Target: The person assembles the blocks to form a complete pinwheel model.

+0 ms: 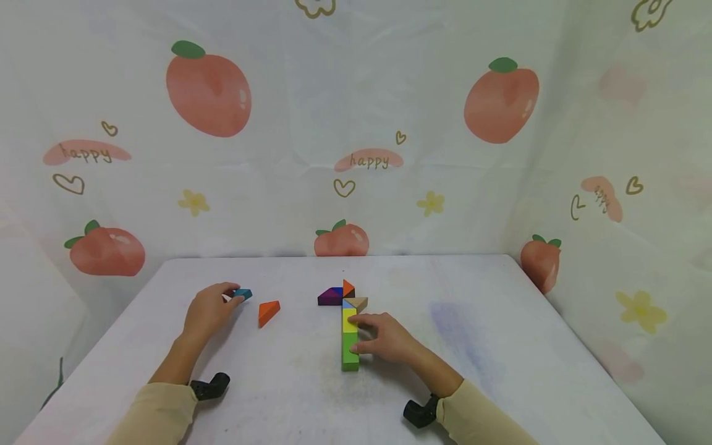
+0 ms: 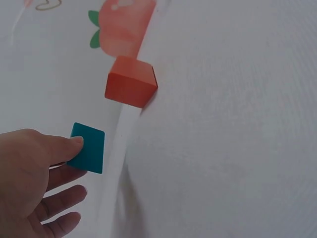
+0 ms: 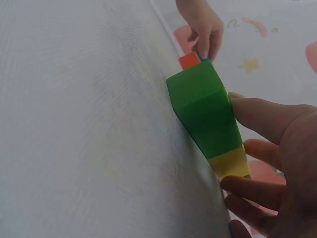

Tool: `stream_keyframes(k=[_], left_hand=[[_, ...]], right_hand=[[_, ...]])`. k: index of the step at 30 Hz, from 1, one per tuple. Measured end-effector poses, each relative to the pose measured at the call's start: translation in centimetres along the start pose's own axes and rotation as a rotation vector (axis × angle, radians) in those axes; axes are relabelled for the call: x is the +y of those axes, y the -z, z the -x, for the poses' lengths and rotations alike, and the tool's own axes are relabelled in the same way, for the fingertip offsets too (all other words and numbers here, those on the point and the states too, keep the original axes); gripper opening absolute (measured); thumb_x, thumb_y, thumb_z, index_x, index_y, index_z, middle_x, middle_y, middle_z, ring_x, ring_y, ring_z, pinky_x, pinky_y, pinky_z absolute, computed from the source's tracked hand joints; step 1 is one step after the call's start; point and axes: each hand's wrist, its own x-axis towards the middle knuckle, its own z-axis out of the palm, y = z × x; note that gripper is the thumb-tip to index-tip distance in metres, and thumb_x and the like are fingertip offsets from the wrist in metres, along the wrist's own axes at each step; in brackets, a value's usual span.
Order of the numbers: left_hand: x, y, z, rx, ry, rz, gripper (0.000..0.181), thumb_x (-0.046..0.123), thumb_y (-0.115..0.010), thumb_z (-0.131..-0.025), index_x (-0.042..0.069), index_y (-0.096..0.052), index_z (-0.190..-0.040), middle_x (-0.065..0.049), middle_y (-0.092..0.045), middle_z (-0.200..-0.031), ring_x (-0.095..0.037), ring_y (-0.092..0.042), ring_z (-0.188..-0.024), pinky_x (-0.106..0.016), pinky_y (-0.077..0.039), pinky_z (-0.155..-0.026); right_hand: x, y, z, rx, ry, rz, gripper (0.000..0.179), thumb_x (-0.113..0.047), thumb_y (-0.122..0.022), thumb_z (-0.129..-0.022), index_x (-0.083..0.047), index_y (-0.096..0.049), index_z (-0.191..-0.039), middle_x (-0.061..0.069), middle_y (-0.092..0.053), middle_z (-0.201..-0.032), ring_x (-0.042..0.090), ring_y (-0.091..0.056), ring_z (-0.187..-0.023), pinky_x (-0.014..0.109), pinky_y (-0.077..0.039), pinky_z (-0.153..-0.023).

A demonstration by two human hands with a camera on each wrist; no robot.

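Observation:
Between thumb and fingers, my left hand (image 1: pixel 208 312) pinches a small blue block (image 2: pixel 88 148) at the left of the table. To its right lies an orange triangular block (image 1: pixel 268 313), apart from the others. My right hand (image 1: pixel 389 338) rests against a column of blocks near the middle, its thumb at the green block (image 1: pixel 350 352) and a finger on the yellow block (image 1: pixel 348 320). Beyond the yellow are a small light blue block (image 1: pixel 347 303) and a wooden-coloured triangular block (image 1: pixel 358 303). A purple block (image 1: pixel 330 298) and an orange-topped block (image 1: pixel 348 288) adjoin at the far end.
The white table (image 1: pixel 267 395) runs back to a fruit-patterned cloth (image 1: pixel 356 93) that hangs behind it and along the sides. Black wrist mounts (image 1: pixel 211 387) sit at both cuffs. A bluish stain (image 1: pixel 458 327) marks the table at right.

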Motion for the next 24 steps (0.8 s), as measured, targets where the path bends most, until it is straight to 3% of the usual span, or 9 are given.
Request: stream_keyframes(k=[6,15,24], left_hand=[[0.8,0.5,0.1,0.016,-0.047,0.005,0.036,0.019,-0.066,-0.093,-0.002,-0.062,-0.123,-0.019,-0.066,-0.106,-0.031,-0.057,-0.088,-0.046,-0.051,-0.076],[3.1,0.9,0.5,0.036,-0.089,0.092,0.036,0.018,-0.065,-0.094,0.000,-0.061,-0.125,-0.018,-0.066,-0.109,-0.031,-0.057,-0.093,-0.044,-0.052,-0.076],[5.5,0.4,1.0,0.040,-0.130,0.119,0.035,0.018,-0.067,-0.093,0.003,-0.064,-0.124,-0.014,-0.068,-0.102,-0.029,-0.057,-0.090,-0.029,-0.050,-0.063]], right_hand=[[0.1,-0.1,0.0,0.002,0.017,-0.002,0.060,-0.038,-0.078,-0.082,-0.021,-0.058,-0.136,0.006,-0.054,-0.136,0.029,-0.045,-0.125,0.053,-0.038,-0.103],[0.0,0.0,0.1,0.008,0.005,-0.009,0.060,-0.039,-0.078,-0.082,-0.022,-0.058,-0.136,0.004,-0.054,-0.136,0.028,-0.045,-0.125,0.053,-0.038,-0.104],[0.1,0.0,0.2,0.007,0.010,-0.015,0.060,-0.039,-0.078,-0.082,-0.022,-0.058,-0.136,0.005,-0.053,-0.136,0.029,-0.045,-0.125,0.053,-0.037,-0.104]])
